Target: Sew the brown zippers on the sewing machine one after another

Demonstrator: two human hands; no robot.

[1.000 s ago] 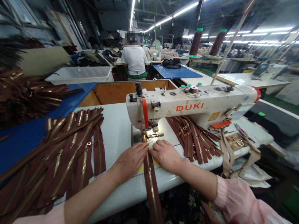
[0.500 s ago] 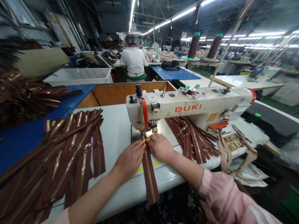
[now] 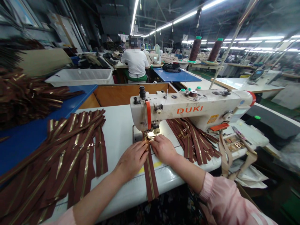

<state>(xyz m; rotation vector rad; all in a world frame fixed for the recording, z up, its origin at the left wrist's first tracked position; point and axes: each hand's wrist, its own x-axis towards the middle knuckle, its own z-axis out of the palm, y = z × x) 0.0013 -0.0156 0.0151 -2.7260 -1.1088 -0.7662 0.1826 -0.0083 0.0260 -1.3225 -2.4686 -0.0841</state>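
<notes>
A brown zipper with brass-coloured teeth runs from under the presser foot of the white sewing machine toward me, and its near end hangs over the table's front edge. My left hand is closed at the zipper's left edge, fingertips pressed together on it just before the foot. My right hand sits on the other side, its fingers bent and pressed down at the zipper's right edge beside the lit needle area. The fingers hide part of the tape and the exact stitching spot.
Many brown zippers lie spread on the left of the table. Another heap of zippers is behind the needle, under the machine arm. At right stands a small tray of metal parts with scissors. A person sits ahead.
The zipper's hanging end has drawn slightly toward the machine. My right fingertips have parted a little from my left ones. The whole view has shifted slightly.
</notes>
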